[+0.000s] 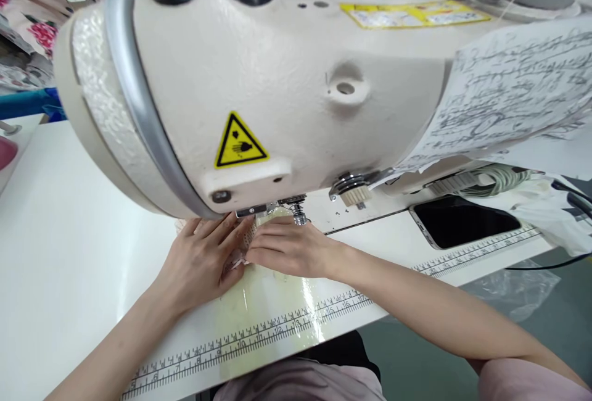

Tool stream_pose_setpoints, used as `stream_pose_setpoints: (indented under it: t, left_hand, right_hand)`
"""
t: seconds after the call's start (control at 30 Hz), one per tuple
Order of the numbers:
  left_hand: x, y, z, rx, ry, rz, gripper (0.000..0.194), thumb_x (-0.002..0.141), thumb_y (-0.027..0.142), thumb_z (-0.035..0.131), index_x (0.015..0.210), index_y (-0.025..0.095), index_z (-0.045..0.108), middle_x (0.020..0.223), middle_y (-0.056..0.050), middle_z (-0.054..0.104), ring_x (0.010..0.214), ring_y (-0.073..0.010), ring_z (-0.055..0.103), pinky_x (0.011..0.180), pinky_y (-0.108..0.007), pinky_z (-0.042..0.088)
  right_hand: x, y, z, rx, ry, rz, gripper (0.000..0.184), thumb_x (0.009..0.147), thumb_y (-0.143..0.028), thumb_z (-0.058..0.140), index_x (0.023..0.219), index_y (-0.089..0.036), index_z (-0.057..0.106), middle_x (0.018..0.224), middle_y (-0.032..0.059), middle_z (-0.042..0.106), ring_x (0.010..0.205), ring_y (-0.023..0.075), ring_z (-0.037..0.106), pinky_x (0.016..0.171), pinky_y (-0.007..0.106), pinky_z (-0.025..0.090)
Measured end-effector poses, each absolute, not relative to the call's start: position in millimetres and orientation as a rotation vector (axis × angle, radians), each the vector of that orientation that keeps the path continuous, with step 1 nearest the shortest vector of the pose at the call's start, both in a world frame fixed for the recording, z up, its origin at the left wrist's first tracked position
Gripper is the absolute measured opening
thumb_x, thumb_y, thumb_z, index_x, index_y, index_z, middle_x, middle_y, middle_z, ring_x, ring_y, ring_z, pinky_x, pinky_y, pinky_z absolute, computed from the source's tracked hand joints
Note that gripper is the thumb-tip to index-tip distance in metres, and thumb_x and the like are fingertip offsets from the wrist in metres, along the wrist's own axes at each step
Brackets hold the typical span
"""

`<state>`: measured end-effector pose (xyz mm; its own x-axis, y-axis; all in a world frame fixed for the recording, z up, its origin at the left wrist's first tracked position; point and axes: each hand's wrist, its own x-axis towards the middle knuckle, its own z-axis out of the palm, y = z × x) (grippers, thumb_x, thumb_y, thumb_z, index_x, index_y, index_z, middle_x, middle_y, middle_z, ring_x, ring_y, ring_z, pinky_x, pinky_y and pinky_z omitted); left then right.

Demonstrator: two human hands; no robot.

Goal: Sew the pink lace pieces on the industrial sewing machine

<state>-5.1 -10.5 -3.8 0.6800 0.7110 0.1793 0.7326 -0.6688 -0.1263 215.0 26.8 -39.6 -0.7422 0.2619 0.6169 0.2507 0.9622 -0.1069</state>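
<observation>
A small piece of pale, patterned fabric (250, 235) lies on the white sewing table under the head of the sewing machine (296, 80). My left hand (203, 262) rests palm down on its left part, fingers stretched forward and slightly spread, their tips partly under the machine head. From the right, my right hand (289, 247) reaches in with its fingers bent and pressed together, pinching the fabric's near right edge close to my left thumb. The machine head hides the needle and presser foot, and my hands cover most of the fabric.
A printed ruler strip (277, 330) runs along the table's front edge. To the right lie a black-screened phone (465, 222) and a coiled cable (497, 179). Handwritten paper (513, 86) hangs on the machine. Floral fabric (28, 6) is piled at the back left.
</observation>
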Motion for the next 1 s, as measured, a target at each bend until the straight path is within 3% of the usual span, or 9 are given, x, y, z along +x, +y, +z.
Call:
stream_pose_setpoints:
  t: [0.53, 0.87, 1.0]
  left_hand:
    - [1.5, -9.9, -3.7, -2.662, -1.211, -0.172, 0.053, 0.088, 0.032, 0.05, 0.139, 0.018, 0.051, 0.129, -0.015, 0.064, 0.106, -0.0312, 0.065, 0.095, -0.05, 0.042]
    - [4.7, -11.7, -2.9, -2.646, -1.197, -0.179, 0.052, 0.089, 0.03, 0.05, 0.139, 0.015, 0.051, 0.122, -0.017, 0.067, 0.103, -0.0321, 0.066, 0.097, -0.054, 0.041]
    - [5.3, -11.3, -3.1, -2.637, -1.234, -0.158, 0.049, 0.091, 0.031, 0.047, 0.139, 0.018, 0.05, 0.119, -0.015, 0.068, 0.103, -0.031, 0.066, 0.096, -0.053, 0.042]
  right_hand:
    - [216.8, 32.8, -36.6, -0.442, -2.3, -0.165, 0.022, 0.092, -0.007, 0.05, 0.081, -0.021, 0.062, 0.071, -0.0083, 0.065, 0.074, 0.0077, 0.056, 0.066, 0.024, 0.044]
    - [223.0, 35.9, -23.7, -0.579, -2.298, -0.41, 0.021, 0.091, -0.005, 0.05, 0.082, -0.021, 0.06, 0.068, -0.0096, 0.062, 0.058, 0.0055, 0.047, 0.047, 0.025, 0.029]
    - [225.0, 41.4, -25.9, -0.555, -2.304, -0.358, 0.019, 0.089, -0.003, 0.05, 0.083, -0.019, 0.057, 0.069, -0.008, 0.064, 0.057, 0.0057, 0.048, 0.049, 0.024, 0.033]
